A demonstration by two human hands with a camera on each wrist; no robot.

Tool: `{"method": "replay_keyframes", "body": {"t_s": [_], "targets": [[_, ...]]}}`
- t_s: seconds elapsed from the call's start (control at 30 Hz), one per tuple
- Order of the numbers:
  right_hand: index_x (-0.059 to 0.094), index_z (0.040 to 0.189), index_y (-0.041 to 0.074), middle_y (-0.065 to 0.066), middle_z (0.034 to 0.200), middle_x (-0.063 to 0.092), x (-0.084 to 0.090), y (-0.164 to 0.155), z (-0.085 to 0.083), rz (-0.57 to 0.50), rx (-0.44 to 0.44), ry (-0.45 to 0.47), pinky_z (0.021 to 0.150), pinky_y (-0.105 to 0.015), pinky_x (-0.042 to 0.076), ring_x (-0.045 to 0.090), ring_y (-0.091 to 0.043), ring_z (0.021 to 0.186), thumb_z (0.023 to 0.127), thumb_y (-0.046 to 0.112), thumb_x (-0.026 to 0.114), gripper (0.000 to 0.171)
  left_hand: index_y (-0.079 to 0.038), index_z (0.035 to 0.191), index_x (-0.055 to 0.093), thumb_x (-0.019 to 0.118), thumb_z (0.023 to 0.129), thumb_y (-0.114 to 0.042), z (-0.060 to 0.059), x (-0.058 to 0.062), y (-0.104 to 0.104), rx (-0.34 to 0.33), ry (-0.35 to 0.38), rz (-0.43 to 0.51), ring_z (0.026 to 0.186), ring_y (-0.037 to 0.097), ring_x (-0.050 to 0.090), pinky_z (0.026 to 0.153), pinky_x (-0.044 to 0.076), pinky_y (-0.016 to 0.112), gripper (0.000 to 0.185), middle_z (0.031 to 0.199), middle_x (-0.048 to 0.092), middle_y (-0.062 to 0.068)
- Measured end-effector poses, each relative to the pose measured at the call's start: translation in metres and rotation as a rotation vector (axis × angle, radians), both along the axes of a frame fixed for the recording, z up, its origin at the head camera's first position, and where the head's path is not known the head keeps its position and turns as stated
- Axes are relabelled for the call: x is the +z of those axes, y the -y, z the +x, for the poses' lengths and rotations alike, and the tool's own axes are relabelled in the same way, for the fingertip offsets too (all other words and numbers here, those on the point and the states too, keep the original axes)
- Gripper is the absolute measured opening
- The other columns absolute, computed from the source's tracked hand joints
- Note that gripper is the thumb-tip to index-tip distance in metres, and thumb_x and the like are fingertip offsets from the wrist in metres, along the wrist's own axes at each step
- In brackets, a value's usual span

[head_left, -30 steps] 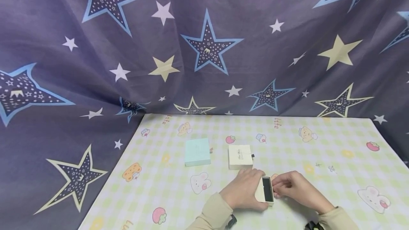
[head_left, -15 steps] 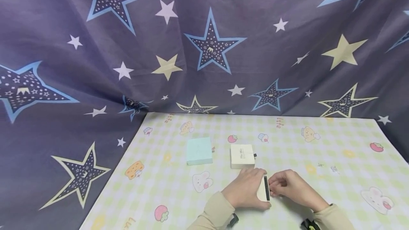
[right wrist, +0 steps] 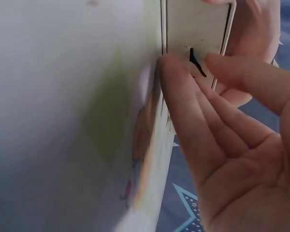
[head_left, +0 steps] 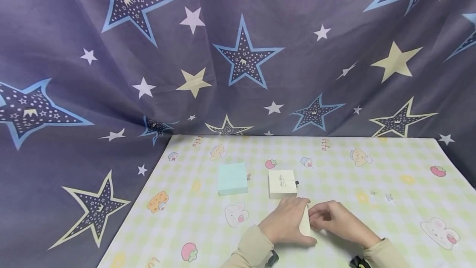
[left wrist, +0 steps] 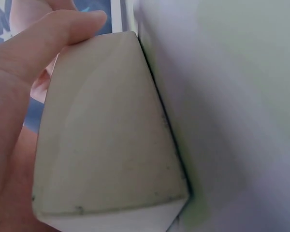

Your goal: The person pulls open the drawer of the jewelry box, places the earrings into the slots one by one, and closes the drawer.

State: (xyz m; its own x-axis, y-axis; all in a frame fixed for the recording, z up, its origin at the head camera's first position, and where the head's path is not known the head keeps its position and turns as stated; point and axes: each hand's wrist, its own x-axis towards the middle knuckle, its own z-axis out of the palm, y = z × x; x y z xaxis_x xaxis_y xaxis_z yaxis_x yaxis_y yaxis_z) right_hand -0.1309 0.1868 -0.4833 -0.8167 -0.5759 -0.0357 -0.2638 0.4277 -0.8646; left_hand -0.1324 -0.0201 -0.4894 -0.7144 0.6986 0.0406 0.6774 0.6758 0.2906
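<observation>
A small cream drawer box (head_left: 305,223) stands on the table, and my left hand (head_left: 284,220) grips it across its top and near side. In the left wrist view its plain side (left wrist: 106,125) faces the camera, with the thumb along the far edge. My right hand (head_left: 340,220) is at the drawer end, its fairly straight fingertips touching the front panel. A short black pull tab (right wrist: 197,63) sticks out of that panel between the thumb and fingers. The drawer looks flush with its sleeve; what lies inside is hidden.
Just beyond my left hand sits another cream box (head_left: 281,182) with dark print and a black tab. A teal box (head_left: 232,178) with a brownish tab lies farther left. The checked cloth (head_left: 178,210) covers the table; a starry curtain (head_left: 223,106) hangs behind.
The drawer's dark interior showed a second ago, then narrowed to a strip, and is now out of sight. My right hand has moved left with the drawer front; my left hand holds its place.
</observation>
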Motion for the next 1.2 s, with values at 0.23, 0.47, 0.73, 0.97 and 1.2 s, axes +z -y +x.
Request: {"method": "replay_keyframes", "body": {"t_s": [0.23,0.47,0.73,0.97,1.2], "targets": [[0.067,0.114,-0.005,-0.005,0.099,0.075,0.011,-0.005,0.004,0.041,-0.083,-0.188,0.074,-0.024,0.059,0.07,-0.007,0.086,0.091,0.015,0.069,0.031,-0.012,0.145,0.04,0.071,0.076,-0.068,0.001,0.004,0.002,-0.018,-0.035,0.016,0.125,0.008,0.051,0.112,0.04,0.029,0.094,0.136,0.055,-0.004],[0.06,0.125,-0.006,-0.021,0.12,0.066,0.02,0.001,0.008,0.065,-0.076,-0.229,0.082,-0.039,0.06,0.07,-0.027,0.095,0.085,0.036,0.076,0.06,-0.012,0.14,0.045,0.072,0.073,-0.071,0.0,0.014,0.018,0.002,-0.086,0.037,0.116,0.007,0.052,0.109,0.04,0.023,0.093,0.128,0.055,-0.005],[0.053,0.137,-0.001,-0.014,0.138,0.057,0.016,0.016,0.014,0.179,-0.037,-0.329,0.099,-0.045,0.051,0.059,-0.028,0.119,0.076,0.052,0.078,0.084,-0.011,0.141,0.047,0.081,0.072,-0.057,-0.001,0.013,0.038,0.014,-0.033,0.023,0.125,0.011,0.051,0.111,0.04,0.026,0.09,0.136,0.055,-0.002],[0.053,0.137,-0.001,-0.014,0.139,0.056,0.01,0.025,0.013,0.165,0.005,-0.217,0.103,-0.047,0.047,0.055,-0.034,0.127,0.079,0.045,0.079,0.078,-0.017,0.131,0.054,0.089,0.067,-0.04,-0.001,0.003,0.044,0.022,0.032,0.089,0.117,0.006,0.054,0.104,0.045,0.021,0.076,0.126,0.059,-0.008],[0.055,0.134,0.0,-0.012,0.136,0.059,0.012,0.028,0.014,0.226,-0.004,-0.267,0.104,-0.049,0.046,0.056,-0.033,0.125,0.073,0.039,0.085,0.078,-0.017,0.128,0.056,0.089,0.065,-0.041,0.0,0.002,0.044,0.031,0.014,0.109,0.117,0.008,0.055,0.104,0.045,0.022,0.075,0.123,0.06,-0.008]]}}
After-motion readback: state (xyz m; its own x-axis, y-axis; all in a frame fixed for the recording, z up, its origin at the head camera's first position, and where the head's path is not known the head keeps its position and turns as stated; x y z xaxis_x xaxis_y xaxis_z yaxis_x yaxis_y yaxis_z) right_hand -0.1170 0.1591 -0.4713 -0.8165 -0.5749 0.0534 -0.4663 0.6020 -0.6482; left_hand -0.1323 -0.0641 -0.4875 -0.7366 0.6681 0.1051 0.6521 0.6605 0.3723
